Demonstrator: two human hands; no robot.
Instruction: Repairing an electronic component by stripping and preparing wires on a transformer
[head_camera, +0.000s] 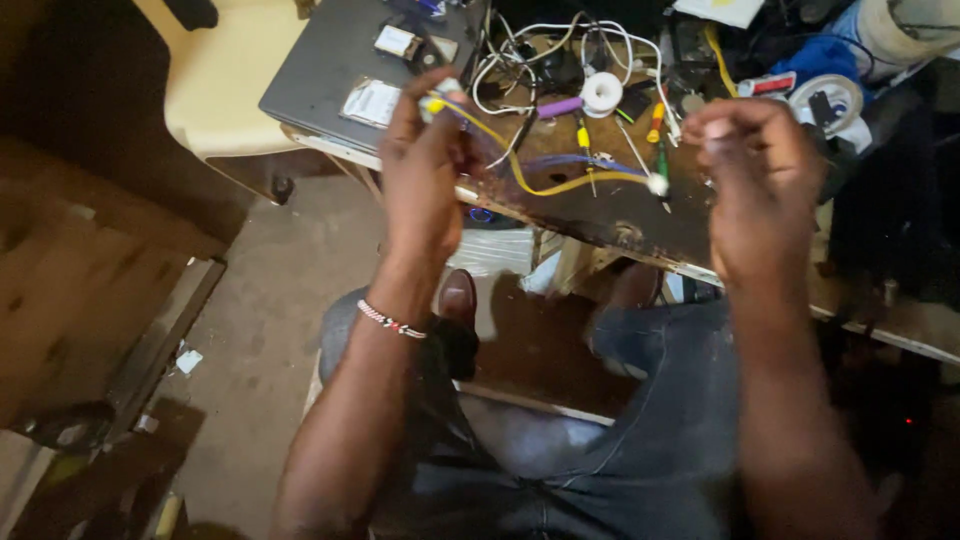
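There are two hands, the left hand (420, 165) and the right hand (755, 180), both raised over one dark tabletop (620, 215). One beaded bracelet (390, 320) is on the left wrist. On the tabletop I count one closed grey laptop (330, 70), one yellow wire (540, 185), one small white roll of tape (601, 93), one purple marker (560, 106) and two small screwdrivers (585, 150) with coloured handles. The white cables (560, 45) are tangled and cannot be counted. One cream chair (215, 85) stands beside, and one brown shoe (458, 295) is below
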